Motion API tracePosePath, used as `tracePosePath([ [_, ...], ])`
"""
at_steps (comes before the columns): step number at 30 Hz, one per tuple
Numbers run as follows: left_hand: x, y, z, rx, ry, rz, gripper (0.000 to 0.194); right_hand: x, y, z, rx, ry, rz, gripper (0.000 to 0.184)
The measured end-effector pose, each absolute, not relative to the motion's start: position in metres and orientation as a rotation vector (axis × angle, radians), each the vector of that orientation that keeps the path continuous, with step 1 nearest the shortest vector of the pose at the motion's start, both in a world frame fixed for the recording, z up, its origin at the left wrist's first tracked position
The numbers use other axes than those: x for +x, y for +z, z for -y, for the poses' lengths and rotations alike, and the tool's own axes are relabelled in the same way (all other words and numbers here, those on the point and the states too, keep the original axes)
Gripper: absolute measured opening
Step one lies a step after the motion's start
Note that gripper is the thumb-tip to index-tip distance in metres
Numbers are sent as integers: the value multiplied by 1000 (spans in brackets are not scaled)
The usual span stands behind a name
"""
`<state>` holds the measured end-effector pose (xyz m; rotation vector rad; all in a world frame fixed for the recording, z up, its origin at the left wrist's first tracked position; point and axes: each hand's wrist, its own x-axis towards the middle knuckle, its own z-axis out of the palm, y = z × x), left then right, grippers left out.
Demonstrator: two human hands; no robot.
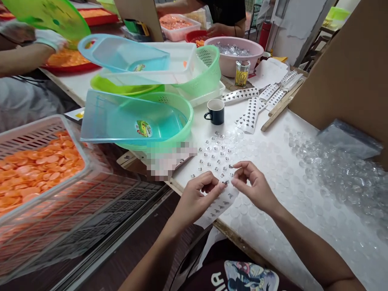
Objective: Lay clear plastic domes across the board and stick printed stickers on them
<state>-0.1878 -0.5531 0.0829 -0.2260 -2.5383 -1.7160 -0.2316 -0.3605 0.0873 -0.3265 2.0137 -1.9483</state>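
My left hand [201,196] is closed over a sticker sheet [220,206] with rows of small dark prints, its thumb and forefinger pinched at the sheet's upper edge. The sheet hangs partly over the table's front edge. Just to the right, my right hand [253,184] has thumb and forefinger bent close together, with a tiny dark sticker [231,166] by the fingertip. Beyond both hands, clear round discs with small dark stickers [217,155] lie in loose rows on the white table [266,151].
Plain clear discs [348,182] pile up on the right beside a cardboard partition [342,81]. A dark mug [216,112], more sticker sheets [251,115] and a green basket [184,109] with a blue scoop [130,121] stand farther back. An orange-disc crate [72,141] is left. Co-workers' hands [50,39] show beyond.
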Motion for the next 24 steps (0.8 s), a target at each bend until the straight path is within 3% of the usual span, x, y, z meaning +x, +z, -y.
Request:
tracePosePath([
  [3, -188, 68, 550, -241, -1753, 2536, 29, -228, 72, 366, -322, -1925, -1962, 37],
  [9, -192, 47, 547, -230, -1852, 2511, 31, -230, 60, 362, -303, -1967, -2052, 33],
  [15, -202, 22, 547, -193, -1943, 2460, 31, -303, 51, 349, -223, -2174, -2258, 37],
  [24, -223, 10, 551, -197, -2010, 2360, 31, -432, 3, 375, -415, -1793, -2561, 40],
])
